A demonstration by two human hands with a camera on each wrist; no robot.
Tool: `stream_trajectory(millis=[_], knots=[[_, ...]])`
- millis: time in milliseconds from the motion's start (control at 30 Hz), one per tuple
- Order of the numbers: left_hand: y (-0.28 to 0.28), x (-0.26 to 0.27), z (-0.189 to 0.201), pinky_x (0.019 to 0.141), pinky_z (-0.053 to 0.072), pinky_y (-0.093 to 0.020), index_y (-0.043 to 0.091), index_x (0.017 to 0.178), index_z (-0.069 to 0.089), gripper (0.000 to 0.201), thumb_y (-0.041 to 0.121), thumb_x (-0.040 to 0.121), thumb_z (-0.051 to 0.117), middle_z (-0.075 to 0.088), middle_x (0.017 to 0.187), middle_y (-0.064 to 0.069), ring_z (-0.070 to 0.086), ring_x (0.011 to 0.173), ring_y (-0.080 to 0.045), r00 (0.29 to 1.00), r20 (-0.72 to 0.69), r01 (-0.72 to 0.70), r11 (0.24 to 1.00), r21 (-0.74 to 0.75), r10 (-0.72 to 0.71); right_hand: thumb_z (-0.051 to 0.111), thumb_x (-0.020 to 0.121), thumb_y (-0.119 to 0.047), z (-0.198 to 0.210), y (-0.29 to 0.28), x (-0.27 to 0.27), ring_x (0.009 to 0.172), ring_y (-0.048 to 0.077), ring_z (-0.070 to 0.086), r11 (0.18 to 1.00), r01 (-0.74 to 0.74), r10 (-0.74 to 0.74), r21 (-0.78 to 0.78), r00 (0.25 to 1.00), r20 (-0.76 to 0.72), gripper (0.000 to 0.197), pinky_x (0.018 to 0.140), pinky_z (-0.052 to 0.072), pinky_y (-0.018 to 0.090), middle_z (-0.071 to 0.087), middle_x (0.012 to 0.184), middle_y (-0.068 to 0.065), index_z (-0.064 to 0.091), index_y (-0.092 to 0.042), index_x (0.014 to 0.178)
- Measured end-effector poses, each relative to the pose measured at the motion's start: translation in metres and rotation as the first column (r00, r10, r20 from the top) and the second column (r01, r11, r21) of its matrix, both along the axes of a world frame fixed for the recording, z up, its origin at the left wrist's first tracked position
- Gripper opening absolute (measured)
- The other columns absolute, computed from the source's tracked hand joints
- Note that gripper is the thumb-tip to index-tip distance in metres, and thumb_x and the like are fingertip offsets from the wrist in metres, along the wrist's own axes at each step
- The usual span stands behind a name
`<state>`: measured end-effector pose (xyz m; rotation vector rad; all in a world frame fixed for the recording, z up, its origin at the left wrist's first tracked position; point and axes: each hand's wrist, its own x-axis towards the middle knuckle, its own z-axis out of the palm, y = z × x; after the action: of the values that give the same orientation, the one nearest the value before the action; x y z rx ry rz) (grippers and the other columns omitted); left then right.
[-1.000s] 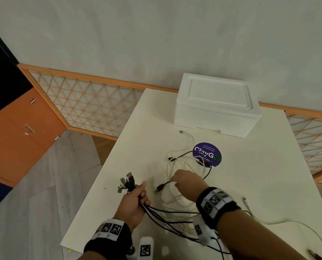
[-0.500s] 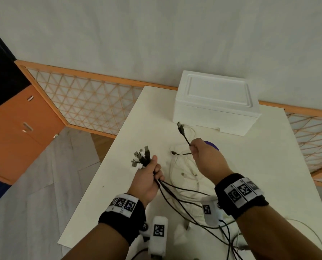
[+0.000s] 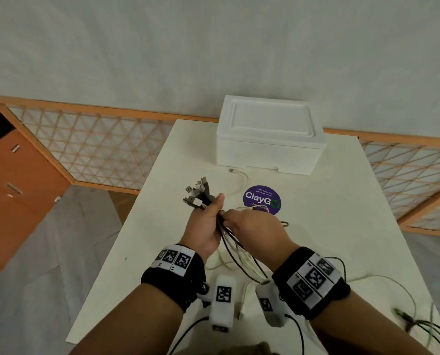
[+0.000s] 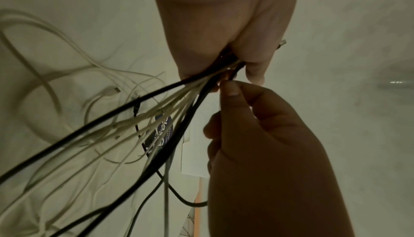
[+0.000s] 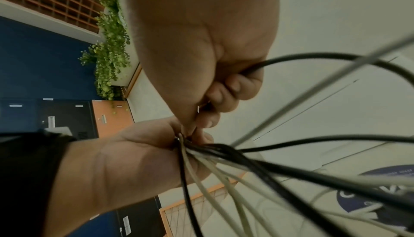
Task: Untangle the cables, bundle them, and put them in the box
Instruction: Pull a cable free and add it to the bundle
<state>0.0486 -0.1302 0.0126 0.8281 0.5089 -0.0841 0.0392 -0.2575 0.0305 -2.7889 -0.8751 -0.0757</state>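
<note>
White desk (image 3: 341,226) standing against pale wall, lattice screen (image 3: 91,147) behind; left hand (image 3: 205,226) clenching bundle of cables (image 3: 229,242) above desk, plugs (image 3: 197,194) fanning out over fist; right hand (image 3: 252,226) pinching black cable (image 5: 313,58) beside left thumb; purple sticker (image 3: 262,199) lying beyond; closed white box (image 3: 267,139) sitting at far edge.

Black and white cables (image 3: 229,242) bunched above table; white box (image 3: 270,139) closed.
</note>
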Motion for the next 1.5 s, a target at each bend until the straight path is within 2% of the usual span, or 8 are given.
stream_trajectory(millis=[267,633,767,867,1033,1200,1400,1500], knots=[[0.026,0.002,0.001,0.049,0.048,-0.025,0.015,0.068,0.043,0.033,0.024,0.099,0.052,0.029,0.046,0.006,0.03,0.037,-0.009,0.979,-0.06,-0.203,0.949,-0.24,0.194,0.054,0.094,-0.036,0.025,-0.055,0.027,0.105,0.014,0.061,0.977,0.132,-0.077,0.168,0.951,-0.3,0.026,0.088,0.042,0.026,0.07,0.111,-0.005,0.07,-0.027,0.112],[0.1,-0.006,-0.029,0.037,0.023,-0.021,0.019,0.067,0.036,0.036,0.025,0.1,0.049,0.022,0.048,0.007,0.021,0.037,-0.01,0.931,-0.158,-0.346,0.933,-0.096,0.329,0.058,0.093,-0.028,0.028,-0.133,0.034,0.093,0.018,0.06,0.888,0.411,-0.36,0.203,0.9,-0.248,0.02,0.077,0.039,0.026,0.069,0.093,-0.002,0.074,-0.019,0.1],[0.095,-0.013,-0.032,0.036,0.024,-0.02,0.019,0.065,0.036,0.037,0.023,0.099,0.051,0.022,0.045,0.007,0.021,0.035,-0.01,0.94,-0.15,-0.321,0.944,-0.08,0.307,0.056,0.09,-0.045,0.015,-0.141,0.028,0.098,0.018,0.061,0.858,0.497,-0.511,-0.127,0.804,-0.304,0.028,0.08,0.045,0.03,0.067,0.095,-0.005,0.073,-0.024,0.096],[0.082,-0.02,-0.027,0.036,0.024,-0.021,0.02,0.062,0.032,0.041,0.021,0.096,0.055,0.021,0.044,0.006,0.019,0.035,-0.01,0.96,-0.127,-0.258,0.966,-0.035,0.251,0.052,0.087,-0.056,0.006,-0.124,0.017,0.117,0.017,0.054,0.79,0.302,-0.518,-0.533,0.794,-0.318,0.037,0.098,0.04,0.036,0.06,0.12,-0.009,0.064,-0.032,0.112],[0.032,-0.024,-0.005,0.04,0.027,-0.022,0.02,0.055,0.036,0.047,0.033,0.093,0.059,0.023,0.044,0.005,0.023,0.037,-0.01,0.992,-0.049,-0.117,0.993,-0.033,0.115,0.07,0.073,-0.059,0.02,-0.044,-0.007,0.134,0.014,0.038,0.987,0.158,-0.127,0.027,0.877,-0.462,0.085,0.109,0.029,0.028,0.042,0.146,-0.005,0.038,-0.023,0.143],[-0.006,-0.032,0.022,0.046,0.036,-0.022,0.018,0.042,0.039,0.056,0.035,0.093,0.053,0.032,0.039,0.002,0.033,0.038,-0.011,0.995,0.088,0.051,0.998,0.021,-0.053,0.066,0.076,-0.025,0.006,0.013,-0.021,0.094,0.028,0.062,0.984,0.145,-0.076,0.108,0.871,-0.486,0.043,0.069,0.045,0.031,0.065,0.099,0.005,0.045,-0.016,0.112],[0.056,-0.023,0.031,0.042,0.035,-0.018,0.023,0.05,0.04,0.05,0.041,0.095,0.051,0.028,0.039,0.008,0.03,0.035,-0.007,0.984,0.108,-0.122,0.975,-0.187,0.144,0.053,0.091,-0.034,-0.01,-0.049,-0.017,0.087,0.022,0.061,0.987,0.163,-0.143,0.004,0.881,-0.45,0.011,0.074,0.048,0.034,0.065,0.086,-0.004,0.061,-0.026,0.093],[0.072,-0.031,0.011,0.041,0.032,-0.019,0.023,0.054,0.036,0.048,0.044,0.092,0.056,0.027,0.039,0.008,0.026,0.034,-0.007,0.984,0.03,-0.167,0.97,-0.178,0.175,0.065,0.083,-0.047,-0.013,-0.078,-0.018,0.068,0.011,0.055,0.973,0.225,-0.157,0.059,0.824,-0.545,0.028,0.065,0.045,0.027,0.057,0.069,-0.006,0.057,-0.021,0.08]])
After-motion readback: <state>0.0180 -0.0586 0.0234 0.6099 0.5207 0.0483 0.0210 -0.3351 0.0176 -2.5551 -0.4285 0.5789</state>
